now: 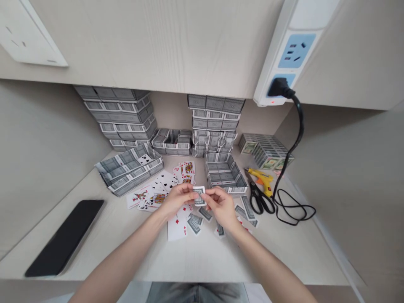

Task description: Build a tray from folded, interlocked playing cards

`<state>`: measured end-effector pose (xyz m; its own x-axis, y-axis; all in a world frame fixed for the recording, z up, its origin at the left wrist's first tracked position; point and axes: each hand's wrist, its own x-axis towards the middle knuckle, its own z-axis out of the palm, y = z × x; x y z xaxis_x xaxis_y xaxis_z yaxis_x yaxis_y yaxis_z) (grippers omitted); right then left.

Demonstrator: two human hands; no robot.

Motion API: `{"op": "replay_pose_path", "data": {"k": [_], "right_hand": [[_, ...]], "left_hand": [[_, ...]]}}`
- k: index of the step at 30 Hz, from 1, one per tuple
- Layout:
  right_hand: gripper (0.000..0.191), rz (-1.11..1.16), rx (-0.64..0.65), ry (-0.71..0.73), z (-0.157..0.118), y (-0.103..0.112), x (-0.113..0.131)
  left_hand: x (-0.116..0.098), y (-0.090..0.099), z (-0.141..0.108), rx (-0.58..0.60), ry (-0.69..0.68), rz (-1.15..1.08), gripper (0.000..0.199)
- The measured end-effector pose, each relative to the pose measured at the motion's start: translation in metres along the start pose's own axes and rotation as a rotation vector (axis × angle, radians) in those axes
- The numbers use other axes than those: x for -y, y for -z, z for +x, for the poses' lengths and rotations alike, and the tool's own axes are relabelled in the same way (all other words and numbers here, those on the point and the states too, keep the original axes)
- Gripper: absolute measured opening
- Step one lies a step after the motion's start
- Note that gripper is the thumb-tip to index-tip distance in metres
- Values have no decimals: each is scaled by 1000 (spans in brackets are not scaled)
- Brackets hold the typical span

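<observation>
Both hands pinch a playing card [199, 197], its patterned grey back facing up, above the middle of the desk. My left hand [177, 199] grips the card's left edge with thumb and fingers, and my right hand [221, 206] has its right edge. Below lie small grey-backed card pieces [194, 224], some of which look folded. Face-up cards [177, 227] spread under and beyond my left hand, among them a joker [139, 196]. Past my right hand stands an open box made of cards [225, 172]; a longer card box [129, 168] is to the left.
Stacked card boxes [123, 111] rise at the back left, with another stack [216, 124] at back centre. Black scissors [260, 198] and a yellow glue gun [263, 180] lie right, beside a looping black cord [299, 122]. A black phone-like slab [65, 237] lies left.
</observation>
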<state>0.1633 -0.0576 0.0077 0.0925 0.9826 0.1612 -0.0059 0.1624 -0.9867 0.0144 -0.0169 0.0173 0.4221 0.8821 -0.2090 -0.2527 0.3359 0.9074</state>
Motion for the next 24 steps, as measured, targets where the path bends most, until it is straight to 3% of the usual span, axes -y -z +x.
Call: {"op": "replay_pose_path", "data": {"k": [10,24], "right_hand": [[24,-8,-27,-1,-4,-4,2],[29,37,-55,-116,-4,-4,4]], "left_hand": [[3,5,1,-23,16,12,28],[1,3,0,-51,11,50,29]]}}
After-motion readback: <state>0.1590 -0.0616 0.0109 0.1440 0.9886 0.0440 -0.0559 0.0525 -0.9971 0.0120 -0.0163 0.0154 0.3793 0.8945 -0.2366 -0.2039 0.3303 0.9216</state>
